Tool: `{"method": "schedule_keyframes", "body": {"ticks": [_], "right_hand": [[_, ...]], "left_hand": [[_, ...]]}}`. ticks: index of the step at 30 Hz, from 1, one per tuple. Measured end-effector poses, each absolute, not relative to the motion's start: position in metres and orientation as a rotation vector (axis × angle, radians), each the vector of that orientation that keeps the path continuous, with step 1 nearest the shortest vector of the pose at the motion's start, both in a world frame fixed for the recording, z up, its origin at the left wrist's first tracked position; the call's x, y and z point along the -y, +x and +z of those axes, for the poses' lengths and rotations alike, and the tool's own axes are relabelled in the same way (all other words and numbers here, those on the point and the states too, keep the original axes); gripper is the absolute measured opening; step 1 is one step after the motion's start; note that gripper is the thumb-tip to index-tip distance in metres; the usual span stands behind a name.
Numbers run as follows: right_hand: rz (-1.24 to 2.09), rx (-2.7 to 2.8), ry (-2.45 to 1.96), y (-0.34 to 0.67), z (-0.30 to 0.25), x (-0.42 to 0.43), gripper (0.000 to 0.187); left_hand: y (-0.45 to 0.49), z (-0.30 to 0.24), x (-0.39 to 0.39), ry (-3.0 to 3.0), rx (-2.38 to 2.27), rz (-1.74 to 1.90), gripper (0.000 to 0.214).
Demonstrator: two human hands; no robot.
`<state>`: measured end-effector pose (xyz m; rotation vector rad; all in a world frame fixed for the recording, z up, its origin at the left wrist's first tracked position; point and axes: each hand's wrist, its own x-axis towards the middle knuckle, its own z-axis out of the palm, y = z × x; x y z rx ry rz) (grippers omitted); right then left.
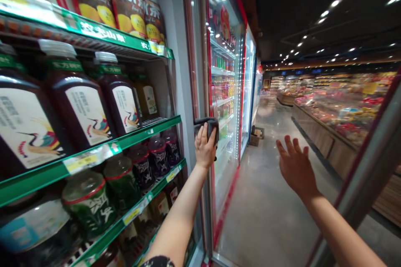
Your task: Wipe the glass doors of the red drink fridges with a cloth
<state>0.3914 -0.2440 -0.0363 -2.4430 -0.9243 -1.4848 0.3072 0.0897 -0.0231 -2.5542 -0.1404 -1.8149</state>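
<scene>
My left hand (206, 146) presses a dark grey cloth (212, 124) against the upright frame (200, 70) at the edge of a drinks cooler. Its fingers lie over the cloth, gripping it. To the right, my right hand (297, 167) is raised with its fingers apart and holds nothing. It is beside the metal edge of the open door (360, 175); whether the palm touches the door's glass I cannot tell. Left of my left arm, dark tea bottles (84, 95) with white labels stand on a green-edged shelf (147, 131).
Iced tea bottles (127, 1) fill the shelf above, and green-labelled bottles (90, 204) sit below. Another lit cooler (224, 91) with a red frame adjoins ahead. A shiny aisle floor (266, 204) runs beside wooden display bins (328, 133). A small box (255, 137) is on the floor.
</scene>
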Motion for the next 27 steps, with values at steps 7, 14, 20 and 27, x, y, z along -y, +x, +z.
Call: {"method": "schedule_keyframes", "body": {"ticks": [7,14,20,27], "right_hand": [[-1.473,0.978,-2.417,0.4,-0.038,0.248,0.088],[-1.467,0.98,-2.377,0.404,-0.041,0.245,0.088],[-1.483,0.977,-2.377,0.41,-0.043,0.245,0.092],[-1.504,0.987,-2.388,0.417,-0.046,0.244,0.093]], "left_hand": [[0.319,-0.102,-0.087,-2.767,0.443,-1.664,0.069],[0.326,-0.071,-0.095,-2.716,0.376,-1.713,0.066],[0.348,0.0,-0.099,-2.544,0.342,-1.987,0.059],[0.322,-0.12,-0.097,-2.653,0.388,-1.82,0.07]]}}
